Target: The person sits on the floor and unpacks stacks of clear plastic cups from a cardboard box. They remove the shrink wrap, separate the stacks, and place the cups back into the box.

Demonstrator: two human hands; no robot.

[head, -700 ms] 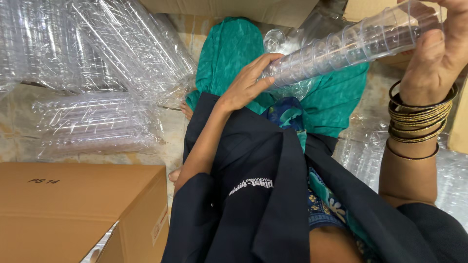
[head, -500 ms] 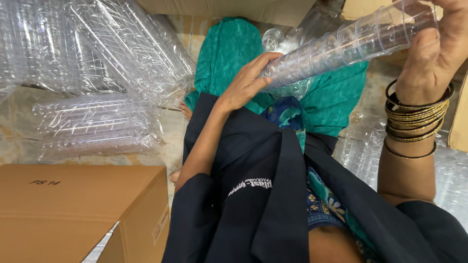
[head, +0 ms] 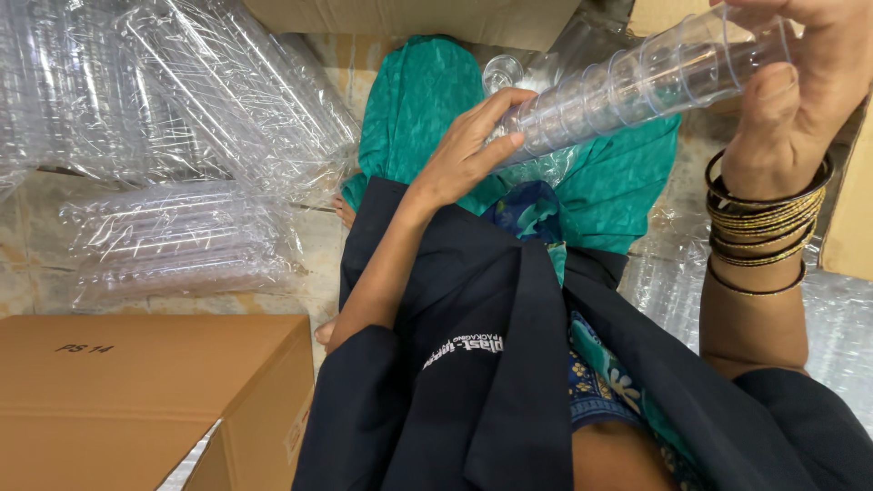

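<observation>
Nearest, a brown cardboard box [head: 136,391] sits at the lower left corner of the floor. Further up, the left hand [head: 464,155] presses its fingers around the narrow end of a stack of clear plastic cups [head: 637,86], held slanting above the lap. The right hand [head: 791,100] clasps the wide end. Best done with both ends steadied, keeping the stack straight. Beyond, bagged cup sleeves [head: 182,100] lie piled.

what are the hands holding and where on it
Both hold one stack of clear plastic cups: the left hand cups its narrow lower end, the right hand grips its wide upper end.
</observation>
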